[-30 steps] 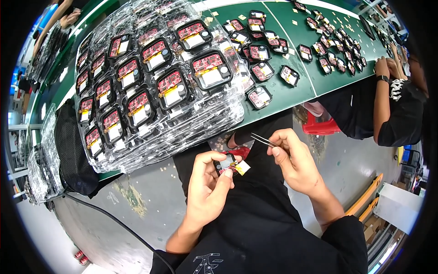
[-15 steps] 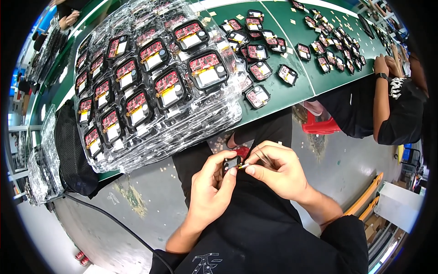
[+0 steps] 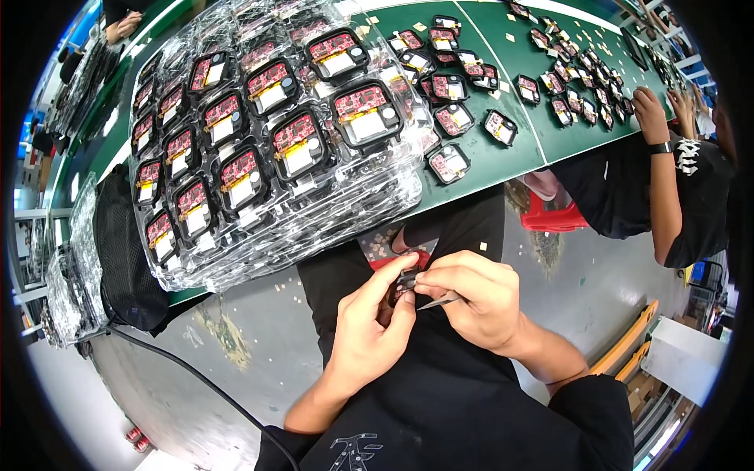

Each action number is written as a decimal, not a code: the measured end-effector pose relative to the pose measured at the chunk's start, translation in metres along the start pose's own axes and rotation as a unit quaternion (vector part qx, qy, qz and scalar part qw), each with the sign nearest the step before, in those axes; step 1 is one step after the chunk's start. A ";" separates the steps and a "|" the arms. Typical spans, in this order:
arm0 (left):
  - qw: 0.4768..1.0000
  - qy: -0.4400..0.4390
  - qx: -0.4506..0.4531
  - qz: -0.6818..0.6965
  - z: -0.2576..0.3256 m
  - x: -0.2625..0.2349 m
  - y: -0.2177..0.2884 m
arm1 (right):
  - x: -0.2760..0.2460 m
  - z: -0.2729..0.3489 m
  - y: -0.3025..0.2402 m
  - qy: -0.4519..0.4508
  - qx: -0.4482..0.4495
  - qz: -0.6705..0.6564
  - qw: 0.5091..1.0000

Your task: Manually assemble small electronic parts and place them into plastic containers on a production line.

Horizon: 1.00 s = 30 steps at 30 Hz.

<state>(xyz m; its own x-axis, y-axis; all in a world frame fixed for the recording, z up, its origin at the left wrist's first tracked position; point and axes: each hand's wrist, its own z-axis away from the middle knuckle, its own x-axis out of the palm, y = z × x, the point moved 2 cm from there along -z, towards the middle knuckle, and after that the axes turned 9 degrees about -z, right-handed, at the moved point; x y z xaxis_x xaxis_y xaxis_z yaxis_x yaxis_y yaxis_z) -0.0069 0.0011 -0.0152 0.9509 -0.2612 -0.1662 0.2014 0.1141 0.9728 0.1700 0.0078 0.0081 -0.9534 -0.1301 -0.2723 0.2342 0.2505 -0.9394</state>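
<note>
My left hand (image 3: 369, 326) holds a small black device housing (image 3: 399, 292) between thumb and fingers, in front of my body and below the table edge. My right hand (image 3: 481, 302) reaches in from the right, its thumb and fingertips closed at the housing's upper right side. A thin metal tool like tweezers (image 3: 441, 301) lies in the right hand, its pointed end sticking out toward the left hand. The fingertips hide most of the housing, so what they pinch there cannot be made out.
Stacked clear plastic trays (image 3: 314, 212) carry several black housings with red boards. More housings (image 3: 449, 163) lie loose on the green table (image 3: 491, 173), among pale squares. A co-worker's arm (image 3: 662, 173) is at the right, near a red stool (image 3: 550, 216). A black cable (image 3: 196, 377) runs lower left.
My right fingertips have moved left onto the housing, and the metal tool has swung from upright to pointing down-left. A small pale square now shows above my right hand. The co-worker's hand has risen.
</note>
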 end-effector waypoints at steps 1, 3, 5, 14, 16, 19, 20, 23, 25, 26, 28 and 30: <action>1.000 -0.005 0.005 -0.016 0.000 0.000 0.000 | 0.001 0.001 0.001 -0.005 -0.005 0.008 1.000; 1.000 -0.008 0.003 -0.021 0.000 -0.001 -0.003 | 0.002 0.001 0.002 -0.009 -0.009 0.016 1.000; 1.000 -0.011 0.001 -0.026 0.000 -0.001 -0.005 | 0.003 -0.002 0.004 0.014 0.023 -0.065 0.998; 0.999 -0.006 0.021 -0.035 -0.001 -0.004 -0.004 | 0.006 -0.002 0.010 0.014 -0.006 -0.026 1.000; 0.999 -0.016 0.021 -0.036 -0.002 -0.005 -0.002 | 0.005 -0.004 0.010 0.008 0.020 -0.040 0.999; 1.000 -0.013 0.011 -0.025 0.000 -0.004 -0.001 | 0.006 -0.003 0.011 0.001 0.046 -0.057 0.997; 1.000 -0.013 0.012 -0.025 0.000 -0.005 0.000 | 0.006 -0.002 0.012 0.000 0.047 -0.060 0.997; 0.998 -0.021 0.030 -0.055 0.000 -0.006 0.004 | 0.005 -0.004 0.009 -0.012 0.014 -0.009 1.000; 0.998 -0.039 -0.001 -0.057 0.000 -0.007 0.006 | 0.004 -0.006 0.011 -0.014 0.034 -0.028 0.999; 0.998 -0.040 0.000 -0.058 0.000 -0.007 0.008 | 0.004 -0.007 0.012 -0.015 0.054 -0.047 0.997; 0.996 -0.050 0.000 -0.073 0.000 -0.008 0.008 | 0.001 -0.014 0.003 -0.016 0.128 -0.065 0.989; 0.995 -0.059 -0.003 -0.079 -0.001 -0.009 0.010 | -0.001 -0.018 0.000 -0.015 0.203 -0.081 0.976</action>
<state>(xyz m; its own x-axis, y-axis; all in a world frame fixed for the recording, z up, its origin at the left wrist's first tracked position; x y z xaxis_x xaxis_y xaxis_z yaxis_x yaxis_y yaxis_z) -0.0127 0.0059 -0.0039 0.8734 -0.3862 -0.2968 0.3482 0.0692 0.9348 0.1679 0.0251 0.0125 -0.9795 -0.1660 -0.1143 0.1434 -0.1758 -0.9739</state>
